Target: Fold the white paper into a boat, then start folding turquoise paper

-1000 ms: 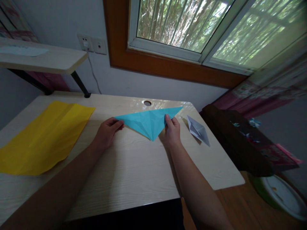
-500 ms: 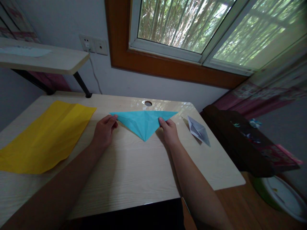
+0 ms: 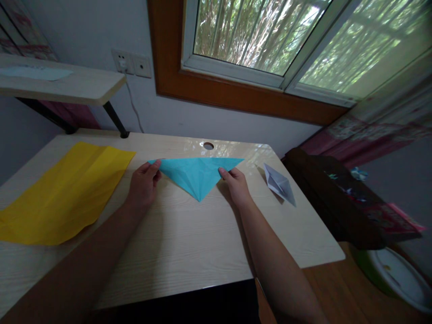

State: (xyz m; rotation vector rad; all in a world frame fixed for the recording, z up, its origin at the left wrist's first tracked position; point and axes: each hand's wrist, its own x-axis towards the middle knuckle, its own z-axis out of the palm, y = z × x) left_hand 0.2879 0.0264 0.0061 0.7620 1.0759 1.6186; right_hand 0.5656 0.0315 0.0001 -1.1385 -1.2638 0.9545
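A turquoise sheet of paper [image 3: 197, 175], folded into a triangle with crease lines, spans the space between my hands, its long edge away from me and one point toward me. My left hand [image 3: 143, 182] pinches its left corner between thumb and fingers. On the other side, my right hand [image 3: 236, 184] grips the sloping right edge, thumb on top and fingers underneath. To the right of that hand lies a folded white paper piece [image 3: 280, 184], shaped like a small boat.
Yellow paper [image 3: 67, 198] lies flat on the left of the pale wooden desk [image 3: 189, 252]. A raised shelf [image 3: 84, 85] stands at the back left. Near the back edge is a round cable hole [image 3: 208, 146]. Dark furniture [image 3: 330, 198] sits beyond the right edge.
Both hands have shifted slightly left, carrying the turquoise paper with them. Its near point has come a little toward me. The yellow and white papers have not moved.
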